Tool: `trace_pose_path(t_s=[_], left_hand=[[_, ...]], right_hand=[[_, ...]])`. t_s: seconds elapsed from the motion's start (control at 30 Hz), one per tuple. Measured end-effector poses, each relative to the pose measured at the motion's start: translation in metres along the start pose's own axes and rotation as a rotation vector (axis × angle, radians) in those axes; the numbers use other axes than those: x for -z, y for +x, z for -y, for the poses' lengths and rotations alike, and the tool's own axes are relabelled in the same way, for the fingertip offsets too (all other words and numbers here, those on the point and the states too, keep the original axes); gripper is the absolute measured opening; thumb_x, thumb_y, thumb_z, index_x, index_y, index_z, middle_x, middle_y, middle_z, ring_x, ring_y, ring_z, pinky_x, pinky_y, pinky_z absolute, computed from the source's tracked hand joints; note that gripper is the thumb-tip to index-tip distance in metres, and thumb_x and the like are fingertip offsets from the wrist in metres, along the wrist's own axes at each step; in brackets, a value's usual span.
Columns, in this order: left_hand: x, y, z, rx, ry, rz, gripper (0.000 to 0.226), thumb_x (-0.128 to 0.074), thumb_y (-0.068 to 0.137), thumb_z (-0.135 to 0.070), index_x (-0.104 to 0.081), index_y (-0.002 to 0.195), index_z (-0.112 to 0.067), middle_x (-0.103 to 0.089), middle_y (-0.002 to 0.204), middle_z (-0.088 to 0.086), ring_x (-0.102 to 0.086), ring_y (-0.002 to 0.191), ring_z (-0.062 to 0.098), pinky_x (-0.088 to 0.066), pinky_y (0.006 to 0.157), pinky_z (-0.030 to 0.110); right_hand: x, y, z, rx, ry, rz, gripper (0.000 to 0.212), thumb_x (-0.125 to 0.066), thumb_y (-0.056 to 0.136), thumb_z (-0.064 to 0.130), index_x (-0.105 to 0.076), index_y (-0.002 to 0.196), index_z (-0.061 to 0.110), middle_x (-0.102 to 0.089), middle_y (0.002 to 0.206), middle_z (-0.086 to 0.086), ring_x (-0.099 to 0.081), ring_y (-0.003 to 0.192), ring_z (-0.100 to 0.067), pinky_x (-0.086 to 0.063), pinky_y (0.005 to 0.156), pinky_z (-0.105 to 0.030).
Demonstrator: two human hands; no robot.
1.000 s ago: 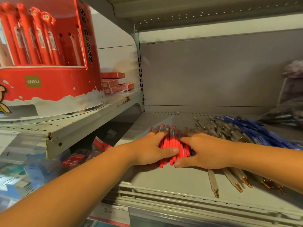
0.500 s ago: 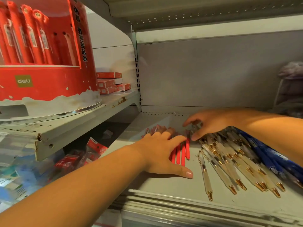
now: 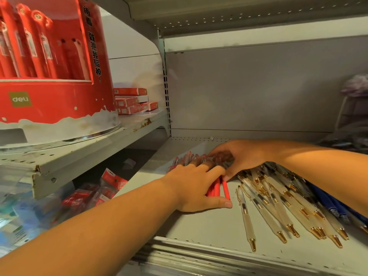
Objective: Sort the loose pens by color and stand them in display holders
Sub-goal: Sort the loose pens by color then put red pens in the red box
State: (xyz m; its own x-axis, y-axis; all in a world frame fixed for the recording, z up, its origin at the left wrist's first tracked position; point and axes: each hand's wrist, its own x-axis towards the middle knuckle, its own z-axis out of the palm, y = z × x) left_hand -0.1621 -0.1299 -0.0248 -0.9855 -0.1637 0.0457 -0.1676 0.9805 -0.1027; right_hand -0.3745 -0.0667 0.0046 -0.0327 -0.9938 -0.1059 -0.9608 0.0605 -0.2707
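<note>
While pinning red pens under spread left hand, right hand cupping caps, could roll them into clear pens if loosened.

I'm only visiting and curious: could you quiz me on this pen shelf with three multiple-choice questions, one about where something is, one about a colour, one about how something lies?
1. Where does the big red display holder stand?
A. On the higher shelf at the left
B. On the floor
C. Among the loose pens

2. The left hand rests on a bundle of pens. What colour are they?
A. Blue
B. Red
C. Green

3. How are the gold-tipped pens placed?
A. Lying flat on the lower shelf
B. Standing in a holder
C. Sealed in a box

Answers:
1 A, its round base sits on the raised left shelf.
2 B, red barrels show below the fingers.
3 A, they fan out loose on the shelf surface.
</note>
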Motion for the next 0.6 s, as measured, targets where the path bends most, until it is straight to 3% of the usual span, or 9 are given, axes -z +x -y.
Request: trace_pose_path(t_s=[0.07,0.13,0.3,0.47,0.6], left_hand=[[-0.001,0.000,0.000,0.025,-0.028,0.008,0.071,-0.035,0.083,-0.081,-0.025,0.139,-0.038,-0.048,0.140,0.001,-0.051,0.120,0.029,-0.049,0.096,0.048],[-0.002,0.000,0.000,0.037,-0.042,0.014,0.071,-0.036,0.083,-0.081,-0.025,0.140,-0.038,-0.048,0.140,0.000,-0.050,0.120,0.029,-0.049,0.097,0.049],[-0.003,0.005,-0.001,0.049,-0.026,0.031,0.075,-0.033,0.083,-0.083,-0.022,0.143,-0.040,-0.043,0.147,0.001,-0.046,0.127,0.031,-0.043,0.103,0.053],[-0.003,0.007,0.000,0.047,-0.001,0.064,0.073,-0.028,0.082,-0.084,-0.022,0.144,-0.045,-0.034,0.154,0.000,-0.039,0.135,0.034,-0.038,0.107,0.057],[-0.002,0.006,0.002,0.047,-0.005,0.047,0.074,-0.031,0.081,-0.085,-0.026,0.142,-0.042,-0.039,0.150,0.000,-0.044,0.129,0.033,-0.044,0.102,0.053]], right_hand=[[0.000,0.001,0.000,-0.032,0.001,-0.002,0.098,-0.085,0.067,0.048,-0.034,0.148,0.028,-0.051,0.141,0.009,-0.051,0.125,-0.011,-0.042,0.108,-0.035],[0.000,0.001,0.000,-0.053,-0.034,-0.010,0.102,-0.083,0.066,0.054,-0.030,0.149,0.028,-0.048,0.143,0.007,-0.049,0.124,-0.011,-0.041,0.107,-0.035],[-0.002,-0.003,-0.008,-0.090,-0.121,-0.030,0.083,-0.074,0.067,0.066,-0.045,0.136,0.032,-0.055,0.120,0.017,-0.055,0.115,-0.010,-0.043,0.092,-0.024],[0.005,-0.002,-0.012,-0.113,-0.105,0.019,0.080,-0.080,0.071,0.051,-0.045,0.140,0.031,-0.050,0.131,0.020,-0.043,0.118,0.000,-0.033,0.102,-0.027],[0.001,0.003,-0.012,-0.103,-0.058,-0.014,0.080,-0.083,0.070,0.045,-0.048,0.139,0.027,-0.059,0.124,0.016,-0.054,0.114,-0.002,-0.039,0.091,-0.017]])
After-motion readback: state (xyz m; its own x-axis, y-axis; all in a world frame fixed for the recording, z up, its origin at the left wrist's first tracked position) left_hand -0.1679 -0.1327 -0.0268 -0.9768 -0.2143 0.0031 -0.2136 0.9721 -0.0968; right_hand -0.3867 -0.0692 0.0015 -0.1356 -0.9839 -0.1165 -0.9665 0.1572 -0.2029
